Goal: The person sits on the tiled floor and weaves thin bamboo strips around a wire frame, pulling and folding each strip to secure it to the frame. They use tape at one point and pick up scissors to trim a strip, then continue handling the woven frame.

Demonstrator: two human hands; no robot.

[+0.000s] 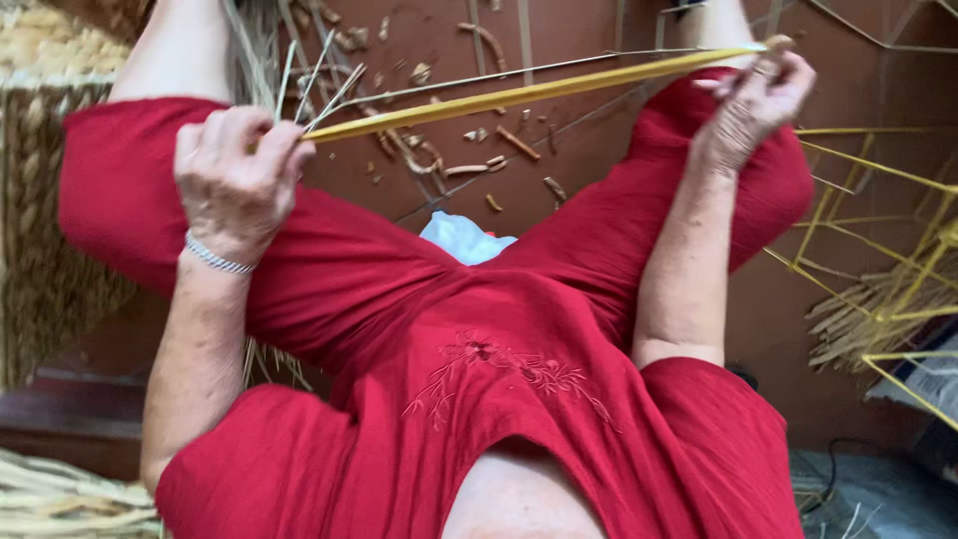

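Stretching a long flat yellow reed strip (519, 95) across the upper frame: left hand (235, 180) and right hand (753, 100) each pinch an end. Uneven pull could kink or split it.

**Reddish-brown floor littered with cane scraps**

The floor (599, 150) is smooth reddish-brown, strewn with short offcuts (479, 150) of tan cane. A woven straw mat (40, 250) lies at the left edge, with loose straw (60, 499) in the lower left corner. Yellow strips (878, 289) sprawl in a heap at right. Light is soft and even.
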